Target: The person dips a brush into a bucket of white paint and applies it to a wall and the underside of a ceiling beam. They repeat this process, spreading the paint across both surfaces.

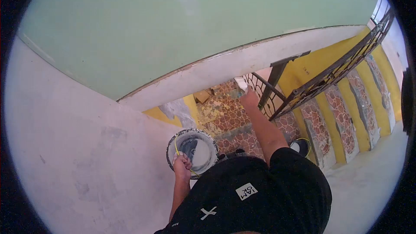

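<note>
My left hand point(182, 165) is closed around the yellow handle point(177, 144) of a round bucket point(170, 147). Streaks of white and dark grey coat the bucket's inside, and pale material point(202, 153) lies at its bottom. My right arm stretches forward over the stairs, and the right hand point(249, 99) grips a paintbrush point(241, 84) with a white, flat head. The brush head points toward the lower edge of the white band point(221, 66) under the green wall, beside the metal railing.
A dark metal railing point(333, 74) curves along the right. Steps with red stone-patterned treads point(318, 125) and yellow risers climb to the right. The green wall point(208, 21) spans the top, a pale wall point(86, 156) the left. A brown piece point(201, 96) lies on the spattered landing.
</note>
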`<control>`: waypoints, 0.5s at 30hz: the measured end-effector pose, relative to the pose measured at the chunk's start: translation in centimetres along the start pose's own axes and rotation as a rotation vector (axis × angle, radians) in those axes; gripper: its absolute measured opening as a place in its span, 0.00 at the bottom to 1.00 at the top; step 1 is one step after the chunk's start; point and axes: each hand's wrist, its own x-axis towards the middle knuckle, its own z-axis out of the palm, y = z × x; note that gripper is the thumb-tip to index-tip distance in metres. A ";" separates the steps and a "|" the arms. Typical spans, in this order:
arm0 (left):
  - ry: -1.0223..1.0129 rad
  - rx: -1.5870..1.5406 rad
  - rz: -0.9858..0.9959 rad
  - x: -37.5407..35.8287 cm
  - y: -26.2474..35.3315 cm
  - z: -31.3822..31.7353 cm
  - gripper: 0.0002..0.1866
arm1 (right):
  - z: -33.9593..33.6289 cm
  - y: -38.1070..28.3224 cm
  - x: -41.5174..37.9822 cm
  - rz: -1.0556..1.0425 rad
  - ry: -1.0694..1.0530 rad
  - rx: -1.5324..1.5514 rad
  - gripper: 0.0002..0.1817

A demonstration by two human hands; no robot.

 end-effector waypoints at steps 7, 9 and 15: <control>-0.085 0.071 0.052 -1.7 0.8 1.7 0.06 | 2.7 4.8 -0.3 0.726 -0.431 1.133 0.14; -0.092 0.046 0.041 -1.3 0.8 1.1 0.06 | 1.8 3.9 -1.3 0.783 -0.410 1.117 0.11; 0.003 -0.019 0.047 -0.6 0.5 0.7 0.03 | 4.4 6.3 -0.7 0.475 -0.476 1.189 0.14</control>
